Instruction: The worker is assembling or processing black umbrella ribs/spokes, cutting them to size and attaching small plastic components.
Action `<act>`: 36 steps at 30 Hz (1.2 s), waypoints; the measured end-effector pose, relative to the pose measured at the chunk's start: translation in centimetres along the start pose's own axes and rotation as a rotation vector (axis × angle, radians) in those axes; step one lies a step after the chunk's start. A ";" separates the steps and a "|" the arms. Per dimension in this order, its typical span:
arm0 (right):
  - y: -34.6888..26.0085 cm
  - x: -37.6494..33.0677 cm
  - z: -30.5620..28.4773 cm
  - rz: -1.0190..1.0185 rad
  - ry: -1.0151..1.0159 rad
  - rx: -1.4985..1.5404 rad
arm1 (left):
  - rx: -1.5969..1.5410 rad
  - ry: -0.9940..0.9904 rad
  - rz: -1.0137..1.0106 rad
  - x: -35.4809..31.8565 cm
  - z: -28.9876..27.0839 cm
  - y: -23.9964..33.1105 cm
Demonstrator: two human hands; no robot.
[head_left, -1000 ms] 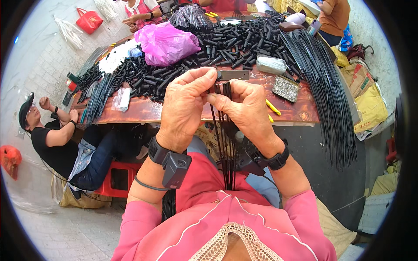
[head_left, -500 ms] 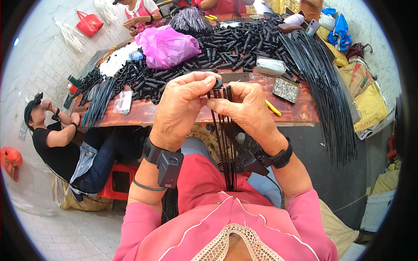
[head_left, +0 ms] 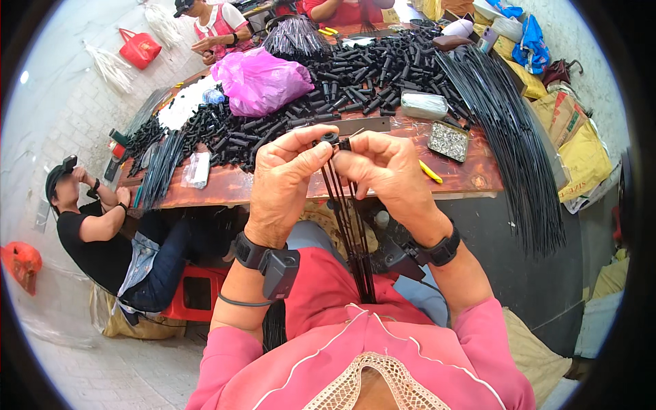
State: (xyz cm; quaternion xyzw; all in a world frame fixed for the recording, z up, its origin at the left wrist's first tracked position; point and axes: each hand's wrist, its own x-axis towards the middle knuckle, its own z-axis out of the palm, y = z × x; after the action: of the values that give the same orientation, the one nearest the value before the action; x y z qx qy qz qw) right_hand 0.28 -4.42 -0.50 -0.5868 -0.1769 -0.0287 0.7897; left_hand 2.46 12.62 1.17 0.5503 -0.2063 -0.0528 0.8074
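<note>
Your left hand [head_left: 287, 171] has thumb and index finger pinching a round black plastic fitting [head_left: 331, 138], in front of your chest by the near edge of the desk [head_left: 478, 179]. The fitting sits just left of your right hand's fingertips; left hand is nearer, in contact. Black strips [head_left: 363, 281] hang below both hands, long axis running down and slightly right, toward your lap. Right hand [head_left: 389, 167]: fingers curled together near the strips' upper ends. Can't tell exactly what they pinch; the contact is hidden. Pose: both forearms come up from below and angle inward, wrists raised, hands almost meeting. Past your right hand: yellow-handled tool [head_left: 430, 172], then tin of small metal parts [head_left: 449, 141].
</note>
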 end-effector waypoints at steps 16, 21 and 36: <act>-1.0 0.1 -1.7 0.149 -0.132 0.007 | -0.134 -0.177 -0.003 0.1 -0.9 -0.5; -0.9 0.2 -1.8 0.151 -0.189 -0.013 | -0.199 -0.379 0.043 0.4 -1.7 -0.8; -2.2 1.4 -1.7 0.293 -0.585 0.082 | 0.012 -0.607 0.093 0.5 -2.7 1.2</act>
State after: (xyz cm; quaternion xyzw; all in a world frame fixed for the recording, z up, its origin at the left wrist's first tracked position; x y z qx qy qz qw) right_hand 1.44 -6.52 1.52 -0.5570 -0.3110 0.2623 0.7241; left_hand 3.77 15.23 1.54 0.5040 -0.4636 -0.1765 0.7070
